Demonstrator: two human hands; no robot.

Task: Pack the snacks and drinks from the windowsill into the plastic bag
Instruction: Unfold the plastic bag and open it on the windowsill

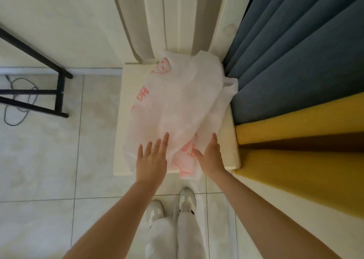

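A thin white plastic bag with pink print lies crumpled on the seat of a cream chair. My left hand is spread flat, its straight fingers on the bag's near left part. My right hand reaches in beside it with straight fingers and the thumb out, at the bag's near right edge. Neither hand grips anything. No snacks, drinks or windowsill are in view.
The chair's slatted back rises behind the bag. Blue curtain and yellow curtain hang close on the right. A black frame and a loose cable lie on the tiled floor at left. My shoes stand below the seat.
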